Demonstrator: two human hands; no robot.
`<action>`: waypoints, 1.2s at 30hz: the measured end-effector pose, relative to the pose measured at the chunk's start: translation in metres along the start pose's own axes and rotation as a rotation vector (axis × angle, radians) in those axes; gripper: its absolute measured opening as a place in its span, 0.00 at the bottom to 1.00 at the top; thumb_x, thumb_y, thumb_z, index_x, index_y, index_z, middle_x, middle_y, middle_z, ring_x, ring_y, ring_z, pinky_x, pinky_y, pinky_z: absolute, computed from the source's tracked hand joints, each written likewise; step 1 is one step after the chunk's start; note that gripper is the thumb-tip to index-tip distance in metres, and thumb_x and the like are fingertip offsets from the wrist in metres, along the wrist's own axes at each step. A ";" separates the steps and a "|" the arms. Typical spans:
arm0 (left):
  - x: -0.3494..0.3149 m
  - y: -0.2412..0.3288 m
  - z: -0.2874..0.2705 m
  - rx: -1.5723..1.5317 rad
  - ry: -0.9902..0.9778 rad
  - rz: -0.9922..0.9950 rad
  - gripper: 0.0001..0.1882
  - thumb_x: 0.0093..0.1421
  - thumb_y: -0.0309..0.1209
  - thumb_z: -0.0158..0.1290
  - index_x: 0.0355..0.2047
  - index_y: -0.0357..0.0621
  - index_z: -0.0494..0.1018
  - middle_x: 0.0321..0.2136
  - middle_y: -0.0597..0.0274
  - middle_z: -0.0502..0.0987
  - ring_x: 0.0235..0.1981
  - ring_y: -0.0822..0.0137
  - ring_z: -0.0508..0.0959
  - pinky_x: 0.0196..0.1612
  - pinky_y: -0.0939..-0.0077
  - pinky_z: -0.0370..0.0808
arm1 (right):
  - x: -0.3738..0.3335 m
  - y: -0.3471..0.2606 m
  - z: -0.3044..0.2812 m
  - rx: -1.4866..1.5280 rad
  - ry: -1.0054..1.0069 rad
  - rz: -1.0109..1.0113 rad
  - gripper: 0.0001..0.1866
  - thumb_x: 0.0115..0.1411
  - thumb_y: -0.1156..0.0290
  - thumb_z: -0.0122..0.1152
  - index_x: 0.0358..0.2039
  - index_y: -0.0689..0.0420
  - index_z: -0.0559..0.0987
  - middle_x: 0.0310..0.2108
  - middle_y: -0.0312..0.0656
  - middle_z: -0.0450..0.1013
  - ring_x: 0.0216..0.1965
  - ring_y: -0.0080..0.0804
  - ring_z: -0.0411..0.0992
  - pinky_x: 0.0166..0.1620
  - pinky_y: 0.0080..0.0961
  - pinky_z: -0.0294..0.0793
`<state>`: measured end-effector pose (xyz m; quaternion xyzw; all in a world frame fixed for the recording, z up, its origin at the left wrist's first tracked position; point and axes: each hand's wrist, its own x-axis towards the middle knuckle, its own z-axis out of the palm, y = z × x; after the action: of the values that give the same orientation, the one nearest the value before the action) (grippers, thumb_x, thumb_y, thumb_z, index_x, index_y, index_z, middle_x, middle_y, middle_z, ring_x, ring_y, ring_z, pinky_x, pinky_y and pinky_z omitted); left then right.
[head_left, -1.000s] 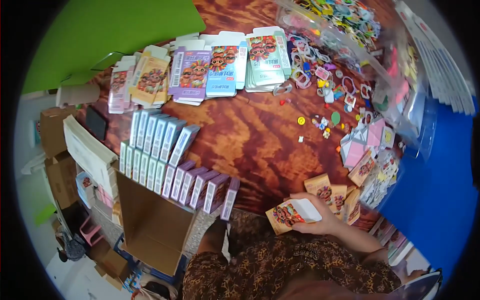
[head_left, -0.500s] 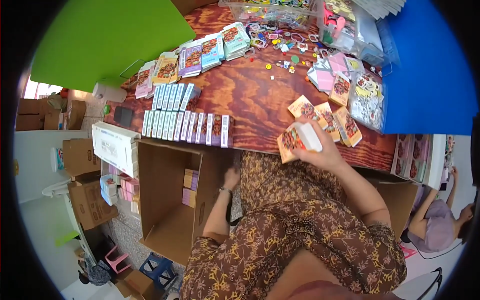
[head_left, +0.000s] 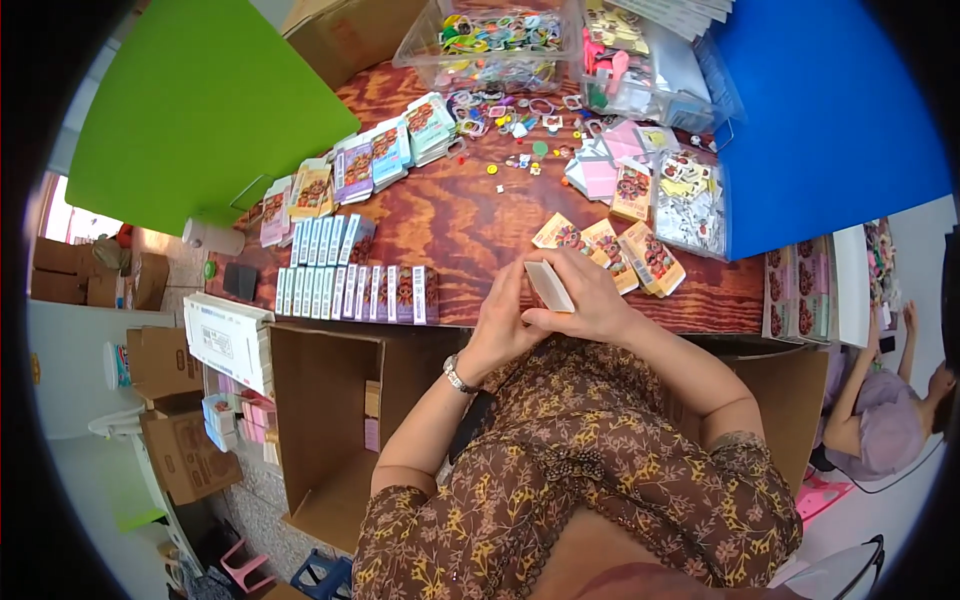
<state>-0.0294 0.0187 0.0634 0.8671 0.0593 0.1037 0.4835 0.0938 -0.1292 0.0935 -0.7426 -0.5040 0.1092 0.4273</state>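
Observation:
Both my hands meet around a small carton (head_left: 550, 287) at the table's front edge, with its pale end facing up. My left hand (head_left: 500, 322) closes on its left side, a metal watch at the wrist. My right hand (head_left: 592, 298) wraps its right side, thumb across the near edge. My fingers cover most of the carton's printed faces. Just beyond lie several flat orange cartons, among them a front one (head_left: 650, 258) and a left one (head_left: 560, 233). Another orange carton (head_left: 631, 190) stands by the pink cards (head_left: 600, 180).
Rows of upright purple and teal boxes (head_left: 390, 293) stand at the left. Behind them lie stacks of flat cartons (head_left: 385, 155). Small trinkets (head_left: 520, 120) scatter before clear bins (head_left: 480, 70). A bag of stickers (head_left: 692, 205) lies right. An open cardboard box (head_left: 330, 420) sits below.
My left hand has come up from beside the table to the carton, which my right hand held alone before. The carton has moved closer in and been turned upright. The view has shifted slightly.

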 end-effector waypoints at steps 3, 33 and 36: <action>0.017 -0.017 0.005 -0.037 0.035 0.142 0.49 0.50 0.29 0.70 0.67 0.36 0.54 0.55 0.44 0.70 0.54 0.51 0.77 0.52 0.63 0.78 | 0.013 0.011 -0.010 0.040 0.003 -0.054 0.40 0.52 0.51 0.72 0.61 0.54 0.69 0.51 0.48 0.74 0.51 0.46 0.75 0.52 0.39 0.74; 0.070 -0.106 0.028 0.066 0.533 0.034 0.43 0.49 0.35 0.72 0.62 0.36 0.63 0.51 0.44 0.74 0.51 0.46 0.75 0.53 0.56 0.73 | 0.100 0.174 -0.055 -1.061 -0.422 0.078 0.07 0.59 0.71 0.55 0.37 0.54 0.80 0.36 0.41 0.79 0.43 0.41 0.79 0.41 0.37 0.81; 0.072 -0.100 0.028 0.144 0.575 0.036 0.43 0.49 0.36 0.72 0.61 0.34 0.63 0.50 0.44 0.74 0.52 0.45 0.73 0.55 0.55 0.71 | 0.103 0.146 -0.071 -1.055 -0.034 -0.084 0.03 0.60 0.71 0.54 0.33 0.52 0.76 0.33 0.41 0.78 0.38 0.40 0.79 0.36 0.37 0.79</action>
<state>0.0466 0.0625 -0.0271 0.8352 0.1857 0.3494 0.3821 0.2800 -0.0980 0.0556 -0.8341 -0.5265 -0.1641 -0.0087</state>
